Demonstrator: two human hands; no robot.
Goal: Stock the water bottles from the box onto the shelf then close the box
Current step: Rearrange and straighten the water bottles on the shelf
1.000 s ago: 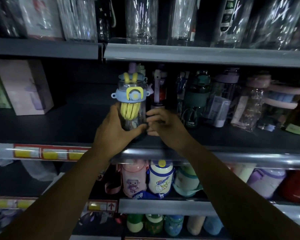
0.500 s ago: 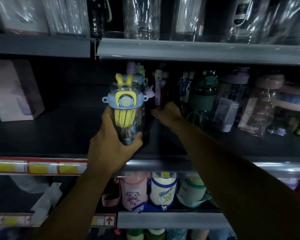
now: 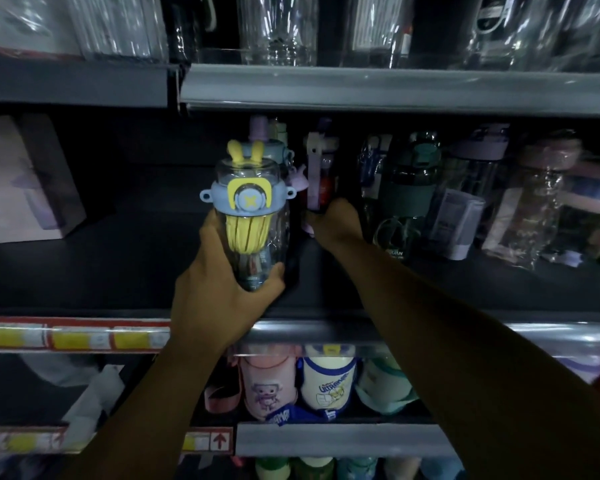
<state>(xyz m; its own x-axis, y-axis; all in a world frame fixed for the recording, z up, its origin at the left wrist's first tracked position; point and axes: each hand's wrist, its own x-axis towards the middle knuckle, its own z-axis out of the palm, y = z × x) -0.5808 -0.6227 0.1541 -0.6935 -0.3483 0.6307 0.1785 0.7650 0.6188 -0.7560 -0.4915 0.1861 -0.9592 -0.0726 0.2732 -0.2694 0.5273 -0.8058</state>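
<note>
The left hand (image 3: 222,292) gripped a clear plastic bottle with blue-and-yellow lid (image 3: 250,209). The right hand (image 3: 336,221), grip unclear, met a purple-strapped bottle (image 3: 314,168); a dark green bottle (image 3: 409,192) crowded its right.

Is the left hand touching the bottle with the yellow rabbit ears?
Touching. The head view shows the left hand wrapped round the lower body of the rabbit-eared bottle, thumb across its front.

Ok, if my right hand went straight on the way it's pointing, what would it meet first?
Most likely the bottle with the lilac strap, which stands right ahead of your right hand. The fingertips are hidden, so it may already be touching it; depth is unclear in this dim view.
</note>
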